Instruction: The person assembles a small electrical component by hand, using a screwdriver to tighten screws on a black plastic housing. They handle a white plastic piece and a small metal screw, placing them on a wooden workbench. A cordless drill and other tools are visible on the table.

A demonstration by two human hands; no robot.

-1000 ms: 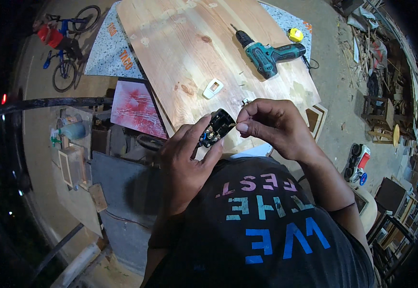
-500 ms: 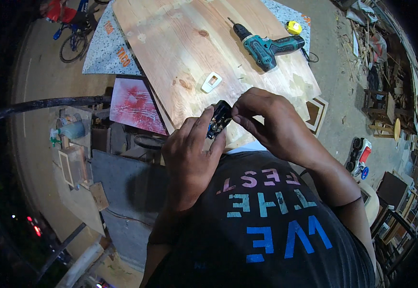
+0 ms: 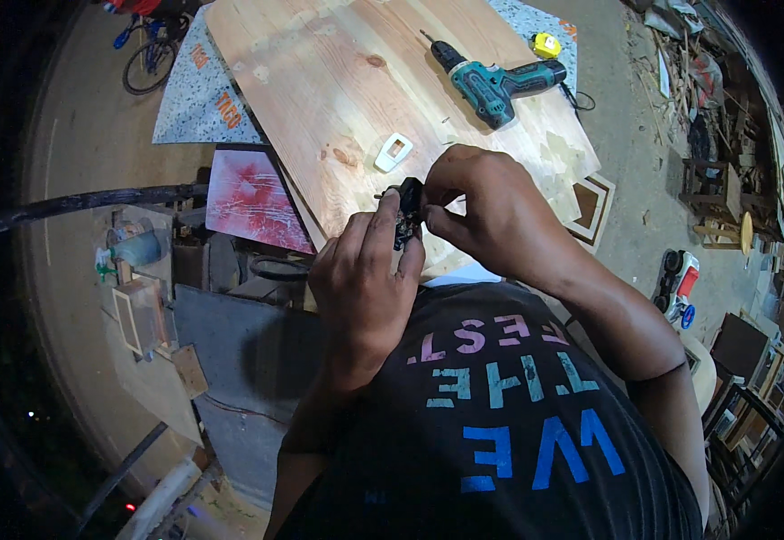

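My left hand grips a small black casing with bits of metal showing inside it. The fingers wrap its left side, and a thin dark pin sticks out by the fingertips. At the casing's right edge, my right hand is closed in a pinch, thumb against forefinger. Whatever lies between those fingertips is hidden. Just beyond the hands, a white cover piece with a rectangular opening lies on the wooden board. Further off to the right rests a teal and black cordless drill on its side.
A yellow tape measure sits past the drill. Under the board are a speckled sheet and a red-stained panel. A dark bar juts out at left. A toy vehicle and scrap wood lie on the right-hand ground.
The black casing has turned more upright in my left hand. My right hand has shifted slightly left and up, closer against its edge. The bicycle at the far left has moved.
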